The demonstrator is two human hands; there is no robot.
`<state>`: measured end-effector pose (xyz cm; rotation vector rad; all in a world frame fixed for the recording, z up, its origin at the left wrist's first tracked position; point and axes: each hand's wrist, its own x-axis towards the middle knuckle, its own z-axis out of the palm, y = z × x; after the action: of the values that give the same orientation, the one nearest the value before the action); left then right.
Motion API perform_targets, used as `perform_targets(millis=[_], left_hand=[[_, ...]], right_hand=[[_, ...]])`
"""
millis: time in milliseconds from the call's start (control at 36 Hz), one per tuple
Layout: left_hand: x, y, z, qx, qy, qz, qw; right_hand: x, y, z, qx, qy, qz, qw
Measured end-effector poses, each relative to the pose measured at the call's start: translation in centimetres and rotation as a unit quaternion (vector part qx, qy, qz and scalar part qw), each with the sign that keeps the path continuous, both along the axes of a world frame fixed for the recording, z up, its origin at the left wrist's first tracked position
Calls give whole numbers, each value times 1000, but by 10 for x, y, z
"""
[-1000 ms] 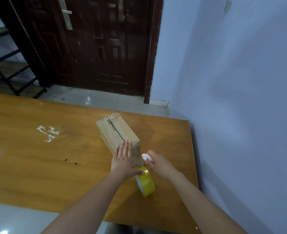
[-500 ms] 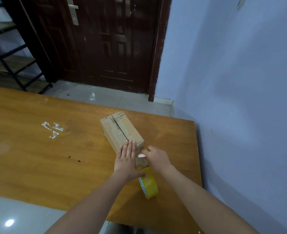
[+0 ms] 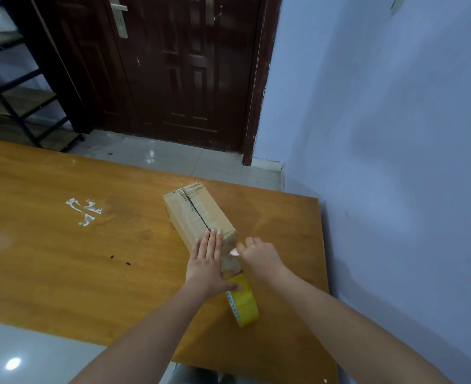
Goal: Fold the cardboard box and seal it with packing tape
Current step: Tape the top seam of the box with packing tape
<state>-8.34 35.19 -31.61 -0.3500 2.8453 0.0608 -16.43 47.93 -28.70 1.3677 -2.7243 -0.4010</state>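
A closed cardboard box point(image 3: 198, 212) lies on the wooden table point(image 3: 62, 259), its top seam running away from me with old tape along it. My left hand point(image 3: 206, 259) rests flat on the box's near end, fingers straight and together, thumb touching the yellow tape roll point(image 3: 244, 303). The roll stands on edge just in front of the box. My right hand point(image 3: 259, 253) is closed around a small white object point(image 3: 233, 253), held against the box's near right corner. What the white object is cannot be made out.
A pale blue wall point(image 3: 395, 162) runs close along the table's right edge. White tape scraps point(image 3: 83, 210) stick to the tabletop at left. Beyond the table are a dark door point(image 3: 179, 65) and a black shelf rack point(image 3: 15, 101).
My right hand has moved left with the white object, from beside the box to its near right corner. My left hand has stayed flat on the box.
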Motion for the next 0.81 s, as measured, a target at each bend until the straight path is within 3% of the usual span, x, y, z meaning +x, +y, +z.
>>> perform_targets(millis=[222,389,667,750,806], left_hand=[[-1,-1,-2,-1,1,-1,1000],[-1,-2,-3,0,3,2,1000],[-1,-4,-7,10,13,0,1000],[-1,-5,-10,13,17,-2,1000],[-1,-5,-11,14,20,-3,1000]], right_hand=[[-21,38,-34,0,-132,-184,974],[-1,76,-83,-47,-224,-313,922],[23,81,-99,-29,-240,-331,912],[16,60,-92,-89,-282,-366,882],[9,40,-86,-189,-323,-382,845]])
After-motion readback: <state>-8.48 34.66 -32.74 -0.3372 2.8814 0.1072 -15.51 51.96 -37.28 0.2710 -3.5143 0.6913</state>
